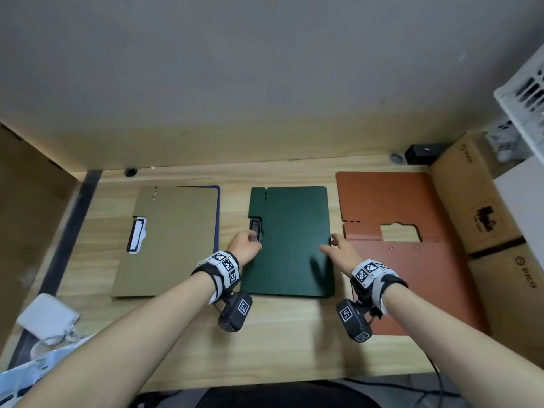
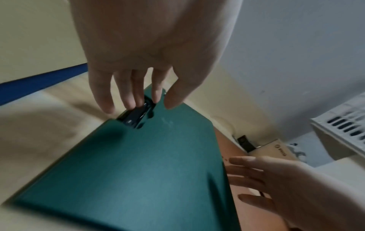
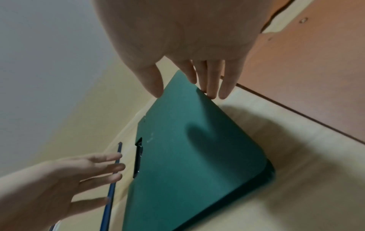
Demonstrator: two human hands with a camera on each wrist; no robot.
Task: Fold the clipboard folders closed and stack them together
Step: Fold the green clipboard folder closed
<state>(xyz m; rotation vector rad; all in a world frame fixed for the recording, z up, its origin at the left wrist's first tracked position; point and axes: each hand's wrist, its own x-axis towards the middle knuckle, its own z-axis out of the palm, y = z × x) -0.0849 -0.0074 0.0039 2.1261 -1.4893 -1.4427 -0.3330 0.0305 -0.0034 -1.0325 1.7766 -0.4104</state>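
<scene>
A closed dark green clipboard folder is lying between both spread hands: left hand at its clip edge, right hand touching its right edge.

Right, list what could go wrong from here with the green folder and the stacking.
1. The left hand has its fingers at the clip in the green folder's cutout; a fingertip could get caught there.
2. The right hand only reaches its right edge with straight fingers, so a lift could slip or tilt.
3. The orange folder lies unfolded; stacking now would leave it open.
</scene>
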